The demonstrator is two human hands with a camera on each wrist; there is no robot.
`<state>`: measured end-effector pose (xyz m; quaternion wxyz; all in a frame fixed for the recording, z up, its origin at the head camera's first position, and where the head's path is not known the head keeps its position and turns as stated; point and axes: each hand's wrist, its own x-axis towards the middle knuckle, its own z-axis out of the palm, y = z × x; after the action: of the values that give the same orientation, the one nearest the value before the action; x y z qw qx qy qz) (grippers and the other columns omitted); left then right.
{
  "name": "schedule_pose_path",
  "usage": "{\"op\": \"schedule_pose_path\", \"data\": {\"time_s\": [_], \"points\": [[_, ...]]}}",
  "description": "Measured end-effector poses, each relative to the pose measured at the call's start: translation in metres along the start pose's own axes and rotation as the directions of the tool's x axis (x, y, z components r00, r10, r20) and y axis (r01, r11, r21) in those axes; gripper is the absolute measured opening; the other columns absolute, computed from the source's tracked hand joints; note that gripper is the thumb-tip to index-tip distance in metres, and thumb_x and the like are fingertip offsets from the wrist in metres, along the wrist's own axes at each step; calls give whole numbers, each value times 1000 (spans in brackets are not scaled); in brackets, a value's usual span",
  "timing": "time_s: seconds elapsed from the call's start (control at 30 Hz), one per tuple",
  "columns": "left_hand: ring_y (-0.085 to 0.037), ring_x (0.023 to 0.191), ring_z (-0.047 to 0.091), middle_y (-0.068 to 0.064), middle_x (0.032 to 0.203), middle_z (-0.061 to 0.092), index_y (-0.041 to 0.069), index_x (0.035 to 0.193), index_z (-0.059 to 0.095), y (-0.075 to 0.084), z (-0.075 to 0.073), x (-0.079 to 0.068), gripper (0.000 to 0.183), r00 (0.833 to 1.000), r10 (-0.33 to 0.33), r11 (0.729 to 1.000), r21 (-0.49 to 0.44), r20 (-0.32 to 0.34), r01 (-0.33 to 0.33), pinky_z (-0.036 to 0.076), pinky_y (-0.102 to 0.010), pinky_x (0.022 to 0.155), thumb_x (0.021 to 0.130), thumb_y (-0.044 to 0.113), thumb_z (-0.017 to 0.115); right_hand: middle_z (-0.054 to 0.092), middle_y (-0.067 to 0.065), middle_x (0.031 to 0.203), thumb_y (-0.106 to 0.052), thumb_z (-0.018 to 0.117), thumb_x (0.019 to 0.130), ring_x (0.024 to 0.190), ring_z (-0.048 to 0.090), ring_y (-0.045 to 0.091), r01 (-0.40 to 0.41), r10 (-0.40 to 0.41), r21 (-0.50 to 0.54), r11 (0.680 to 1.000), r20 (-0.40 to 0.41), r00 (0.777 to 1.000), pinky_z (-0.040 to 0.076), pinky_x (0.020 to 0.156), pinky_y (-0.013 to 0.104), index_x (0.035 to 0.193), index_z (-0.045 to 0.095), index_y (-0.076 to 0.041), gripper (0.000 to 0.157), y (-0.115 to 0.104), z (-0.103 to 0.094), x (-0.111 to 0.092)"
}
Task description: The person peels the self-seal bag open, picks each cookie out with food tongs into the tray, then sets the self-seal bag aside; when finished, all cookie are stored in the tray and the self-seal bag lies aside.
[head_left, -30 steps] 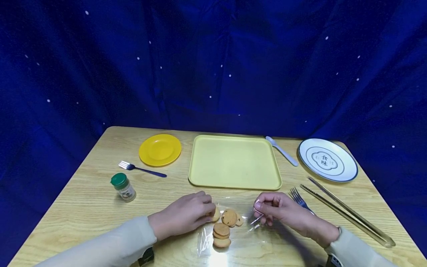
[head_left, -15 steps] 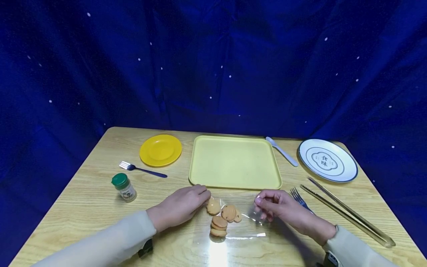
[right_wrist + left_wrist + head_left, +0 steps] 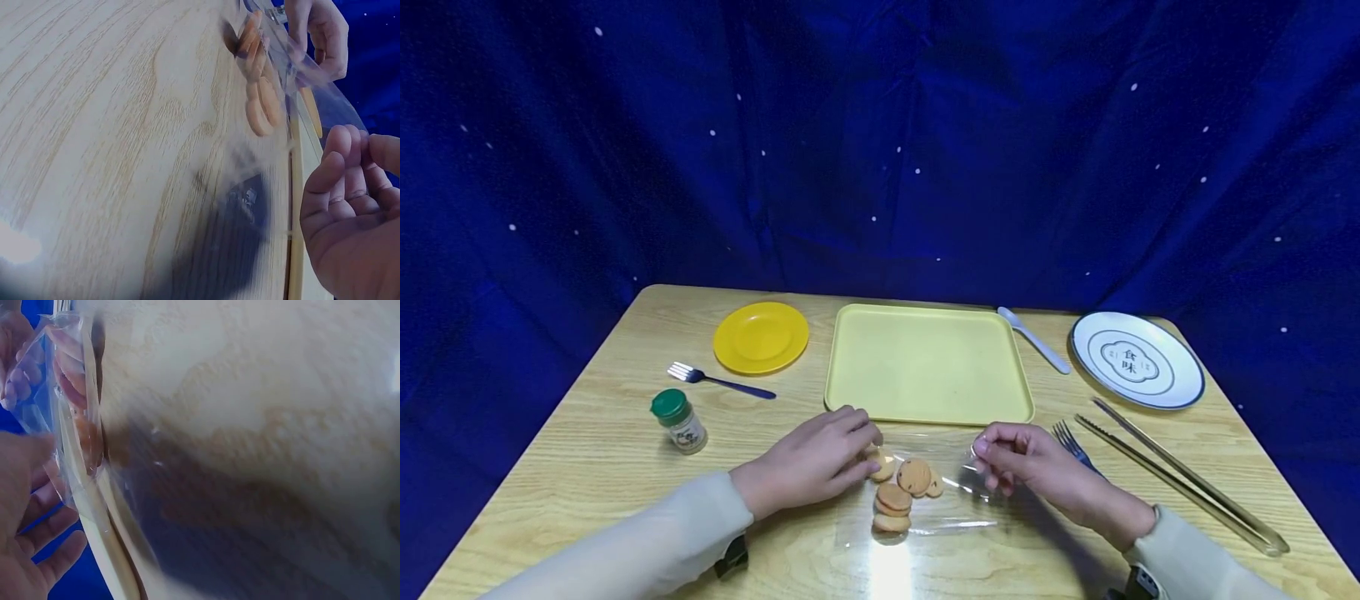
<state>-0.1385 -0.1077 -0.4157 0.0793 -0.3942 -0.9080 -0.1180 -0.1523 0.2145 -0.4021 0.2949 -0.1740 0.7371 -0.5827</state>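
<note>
A clear plastic bag [image 3: 951, 521] with several round cookies [image 3: 893, 500] in it lies in front of the yellow tray [image 3: 925, 362]. My right hand [image 3: 1037, 462] pinches the bag's far right corner between thumb and fingertips; the right wrist view shows the film [image 3: 340, 109] running from this pinch. My left hand [image 3: 816, 454] is at the far left corner, thumb apart from the fingers, beside a cookie [image 3: 882, 464]. In the left wrist view its fingers [image 3: 59, 550] are spread and loosely bent against the film [image 3: 81, 487].
On the left are an orange plate [image 3: 762, 337], a fork [image 3: 722, 382] and a green-capped shaker [image 3: 679, 421]. To the right lie a spoon [image 3: 1033, 340], a white plate [image 3: 1138, 360], metal tongs [image 3: 1187, 479] and another fork [image 3: 1078, 450]. A blue curtain [image 3: 880, 150] hangs behind the table.
My left hand has moved up to the bag's far corner, and its thumb has spread from the fingers. The bag and cookies have shifted slightly away; the right hand keeps its pinch.
</note>
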Motion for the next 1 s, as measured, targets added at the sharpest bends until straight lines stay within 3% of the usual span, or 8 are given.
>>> {"op": "schedule_pose_path", "data": {"time_s": [0.23, 0.4, 0.53, 0.63, 0.73, 0.83, 0.9, 1.0], "points": [[-7, 82, 47, 10, 87, 54, 21, 92, 59, 1, 5, 2, 8, 999, 13, 1000, 23, -34, -12, 47, -24, 74, 97, 27, 59, 66, 1, 86, -28, 55, 99, 73, 62, 10, -22, 22, 4, 1000, -5, 1000, 52, 62, 25, 100, 57, 0, 28, 0, 1, 1], [-3, 79, 50, 12, 86, 55, 22, 92, 60, -1, 1, 1, 5, 995, 5, 998, -66, -95, -11, 49, -20, 71, 97, 23, 59, 66, 3, 90, -27, 54, 99, 73, 61, 10, -6, 6, 0, 1000, -19, 1000, 52, 62, 27, 100, 57, -3, 24, -1, -1, -1], [0, 77, 52, 13, 87, 56, 22, 94, 60, -1, -4, 1, 5, 995, -20, 993, -122, -94, 9, 50, -18, 69, 98, 22, 58, 64, 3, 84, -27, 53, 100, 72, 61, 11, -2, 2, -24, 1000, -17, 1000, 53, 62, 29, 100, 57, 0, 28, -3, -4, -4], [0, 78, 53, 12, 89, 57, 22, 95, 60, 0, -5, 0, 5, 997, -26, 991, -132, -76, 16, 51, -18, 69, 98, 22, 57, 65, 2, 84, -27, 50, 101, 72, 63, 11, 9, -9, -76, 997, -7, 1000, 53, 62, 29, 102, 57, 5, 33, -5, -10, -9], [0, 78, 53, 12, 89, 57, 22, 95, 61, 0, -5, 0, 5, 997, -29, 992, -128, -72, 20, 50, -18, 68, 98, 21, 57, 66, 4, 83, -21, 48, 103, 69, 64, 12, 86, -94, -191, 978, -38, 995, 52, 57, 29, 101, 58, 8, 31, -3, -25, -17], [0, 77, 52, 12, 89, 56, 22, 95, 60, -1, -5, 0, 5, 997, -29, 992, -125, -75, 20, 50, -18, 67, 98, 21, 57, 65, 3, 79, -16, 52, 101, 63, 60, 8, 153, -241, -442, 884, -150, 959, 49, 52, 26, 95, 63, 1, 21, 1, -49, -32], [0, 77, 52, 12, 89, 56, 22, 96, 60, -1, -5, 0, 4, 997, -28, 991, -129, -72, 19, 50, -18, 67, 98, 21, 57, 64, 0, 76, -13, 57, 98, 63, 56, 3, 140, -345, -629, 764, -216, 913, 46, 50, 23, 92, 65, -7, 11, 7, -71, -47], [0, 77, 52, 12, 90, 56, 22, 96, 60, -1, -4, 1, 5, 998, -25, 991, -133, -65, 16, 50, -18, 67, 99, 22, 56, 62, -7, 79, -13, 67, 91, 69, 52, -5, 26, -447, -828, 560, -276, 851, 43, 53, 19, 91, 64, -18, 6, 21, -106, -71]]}}
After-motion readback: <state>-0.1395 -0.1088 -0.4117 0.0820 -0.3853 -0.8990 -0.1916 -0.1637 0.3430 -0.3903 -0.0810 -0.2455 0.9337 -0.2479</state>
